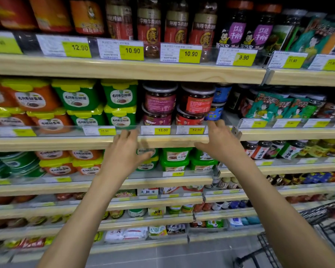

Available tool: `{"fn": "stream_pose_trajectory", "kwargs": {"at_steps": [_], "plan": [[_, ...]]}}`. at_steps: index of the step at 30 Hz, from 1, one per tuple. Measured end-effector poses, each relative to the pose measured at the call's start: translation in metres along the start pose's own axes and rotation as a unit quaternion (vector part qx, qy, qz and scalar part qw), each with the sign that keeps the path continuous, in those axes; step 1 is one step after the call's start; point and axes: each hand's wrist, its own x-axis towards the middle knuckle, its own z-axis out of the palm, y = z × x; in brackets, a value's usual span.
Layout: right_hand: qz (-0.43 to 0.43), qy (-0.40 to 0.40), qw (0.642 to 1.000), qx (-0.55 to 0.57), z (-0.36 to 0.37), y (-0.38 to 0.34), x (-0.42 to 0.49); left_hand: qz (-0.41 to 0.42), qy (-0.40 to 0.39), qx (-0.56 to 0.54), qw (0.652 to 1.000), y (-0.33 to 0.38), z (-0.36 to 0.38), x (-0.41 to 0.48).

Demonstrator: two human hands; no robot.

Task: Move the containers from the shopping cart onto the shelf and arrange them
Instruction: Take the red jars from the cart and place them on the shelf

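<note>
Both forearms [89,206] are bare along their whole visible length; the left hand [124,151] and right hand [219,144], somewhat blurred, appear bare too.

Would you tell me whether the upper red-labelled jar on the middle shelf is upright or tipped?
Upright: the upper red-labelled jar stands with its lid on top, stacked on a second red jar.

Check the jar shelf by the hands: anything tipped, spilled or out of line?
Nothing spilled or tipped. Only the blue-labelled jars, right of the red-labelled stack, sit further back, so that row isn't flush. Tilt at the frame edges looks like lens distortion.
</note>
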Motion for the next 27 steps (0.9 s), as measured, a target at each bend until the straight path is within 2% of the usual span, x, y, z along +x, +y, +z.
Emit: {"fn": "stream_pose_trajectory", "kwargs": {"at_steps": [2, 6, 8, 19, 23, 27], "plan": [[-0.004, -0.027, 1.0, 0.001, 0.004, -0.009, -0.014, 0.012, -0.016, 0.005, 1.0, -0.01, -0.002, -0.011], [-0.032, -0.075, 0.997, 0.016, 0.015, -0.041, -0.035, 0.041, -0.134, 0.043, 0.989, -0.031, -0.012, -0.036], [-0.055, -0.091, 0.994, 0.024, 0.02, -0.067, -0.049, 0.048, -0.157, 0.059, 0.985, -0.043, -0.016, -0.053], [-0.13, -0.121, 0.984, -0.004, 0.048, -0.187, -0.164, -0.023, -0.161, 0.064, 0.985, -0.154, -0.076, -0.213], [-0.159, -0.113, 0.98, -0.026, 0.055, -0.23, -0.198, -0.083, -0.148, 0.075, 0.983, -0.201, -0.107, -0.266], [-0.183, -0.119, 0.976, -0.012, 0.055, -0.277, -0.222, -0.105, -0.117, 0.069, 0.985, -0.241, -0.138, -0.303]]}}
